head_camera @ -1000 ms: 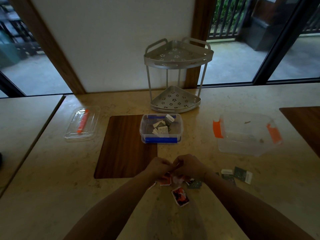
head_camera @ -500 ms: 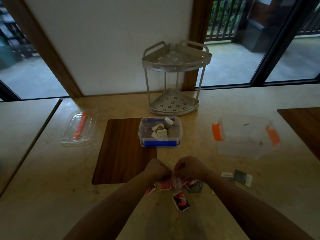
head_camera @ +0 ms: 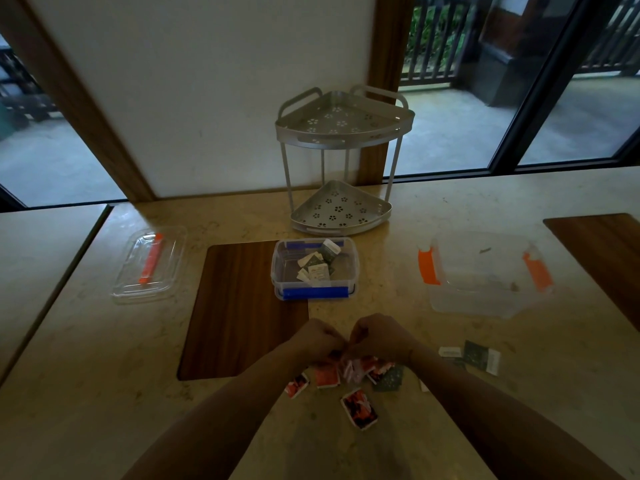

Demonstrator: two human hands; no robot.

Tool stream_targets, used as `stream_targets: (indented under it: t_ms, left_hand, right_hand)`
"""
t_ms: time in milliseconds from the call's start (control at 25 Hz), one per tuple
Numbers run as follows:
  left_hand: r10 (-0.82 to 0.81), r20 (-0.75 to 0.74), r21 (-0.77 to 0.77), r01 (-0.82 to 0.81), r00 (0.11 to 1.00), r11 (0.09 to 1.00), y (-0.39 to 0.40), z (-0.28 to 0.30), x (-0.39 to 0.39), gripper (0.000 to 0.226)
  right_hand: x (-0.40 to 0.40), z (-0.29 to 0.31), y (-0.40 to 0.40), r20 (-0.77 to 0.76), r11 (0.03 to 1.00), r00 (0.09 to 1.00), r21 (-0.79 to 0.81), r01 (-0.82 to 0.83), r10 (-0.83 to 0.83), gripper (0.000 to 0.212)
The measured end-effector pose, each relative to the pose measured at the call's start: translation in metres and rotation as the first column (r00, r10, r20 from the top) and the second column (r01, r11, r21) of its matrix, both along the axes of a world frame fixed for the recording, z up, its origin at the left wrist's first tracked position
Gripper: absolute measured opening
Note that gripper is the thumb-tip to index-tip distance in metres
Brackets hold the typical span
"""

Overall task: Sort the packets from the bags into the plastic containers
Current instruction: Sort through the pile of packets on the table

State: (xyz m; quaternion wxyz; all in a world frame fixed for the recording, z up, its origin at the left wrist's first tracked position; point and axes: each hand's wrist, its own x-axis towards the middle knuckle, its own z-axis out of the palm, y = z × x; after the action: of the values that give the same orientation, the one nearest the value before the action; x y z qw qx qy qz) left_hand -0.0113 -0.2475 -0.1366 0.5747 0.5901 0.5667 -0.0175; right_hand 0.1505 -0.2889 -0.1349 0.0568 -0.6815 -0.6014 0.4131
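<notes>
My left hand (head_camera: 317, 339) and my right hand (head_camera: 379, 336) meet above the table's near middle, both pinching a small clear plastic bag (head_camera: 351, 370) that hangs between them. Under them lie several red packets (head_camera: 359, 408) and a dark green packet (head_camera: 389, 378). More green and white packets (head_camera: 476, 355) lie to the right. A clear container with blue clips (head_camera: 313, 293) sits beyond my hands and holds several green and white packets. A bigger clear container with orange clips (head_camera: 429, 268) stands at the right, holding no packets.
A clear lid with an orange clip (head_camera: 150, 263) lies at the left. A two-tier metal corner rack (head_camera: 341, 161) stands at the back by the wall. Dark wooden inlays (head_camera: 235, 306) mark the table. The table's left edge borders a second table (head_camera: 38, 258).
My hands stay together on the bag over the packets, hardly shifting. The view has tilted up slightly, so everything sits a little lower in frame.
</notes>
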Motion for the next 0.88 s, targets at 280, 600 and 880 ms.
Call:
stream_targets:
  t_ms: [280, 600, 880]
  left_hand:
    - [-0.031, -0.017, 0.029, 0.031, 0.999, 0.999, 0.0027, -0.0035, 0.0006, 0.027]
    - [0.008, 0.015, 0.044, -0.009, 1.0, 0.999, 0.002, -0.0082, -0.0062, 0.031]
    - [0.019, 0.046, -0.037, -0.017, 0.999, 0.999, 0.0045, -0.0046, -0.0069, 0.024]
  right_hand:
    - [-0.0021, 0.0064, 0.0002, -0.046, 0.999, 0.999, -0.051, 0.011, -0.013, 0.031]
    - [0.0012, 0.003, 0.0011, -0.136, 0.988, 0.981, -0.089, 0.128, -0.139, 0.017]
    - [-0.001, -0.0026, 0.0053, -0.072, 0.991, 0.989, -0.053, 0.122, -0.126, 0.017]
